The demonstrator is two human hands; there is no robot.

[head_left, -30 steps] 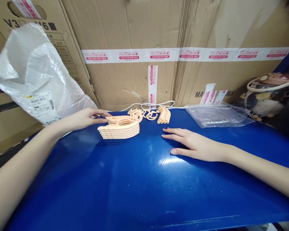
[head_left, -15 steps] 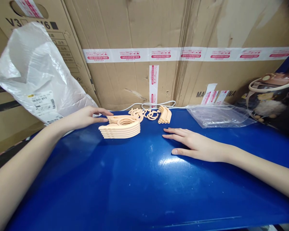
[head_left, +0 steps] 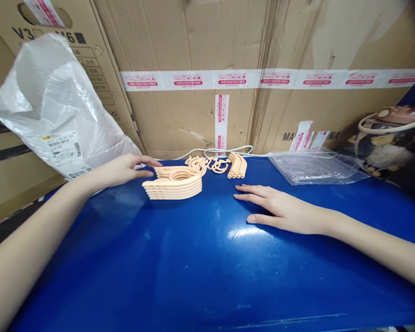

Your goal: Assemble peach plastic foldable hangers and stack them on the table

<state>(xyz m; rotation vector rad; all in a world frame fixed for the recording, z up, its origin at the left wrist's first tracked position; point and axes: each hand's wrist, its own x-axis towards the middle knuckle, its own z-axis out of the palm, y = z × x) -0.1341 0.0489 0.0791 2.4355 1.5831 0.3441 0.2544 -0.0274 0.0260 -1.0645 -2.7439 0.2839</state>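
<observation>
My left hand (head_left: 126, 171) is open, its fingertips at the far left end of a stack of cream plastic pieces (head_left: 173, 190) that look like parts of folding clothes hangers. Whether the fingers touch the stack I cannot tell. Behind it lie several cream hooks (head_left: 217, 165), partly overlapping. To their right sits a bundle of short curved cream pieces (head_left: 238, 165). My right hand (head_left: 283, 211) rests palm down with fingers spread, apart from the pieces and holding nothing.
The blue tabletop (head_left: 193, 272) carries everything. A white plastic mailing bag (head_left: 58, 97) with a label leans at the left. A clear bag (head_left: 314, 168) lies at the right near a dark bag (head_left: 394, 143). Cardboard boxes (head_left: 193, 41) form the back, with a white cable (head_left: 193, 150) along them.
</observation>
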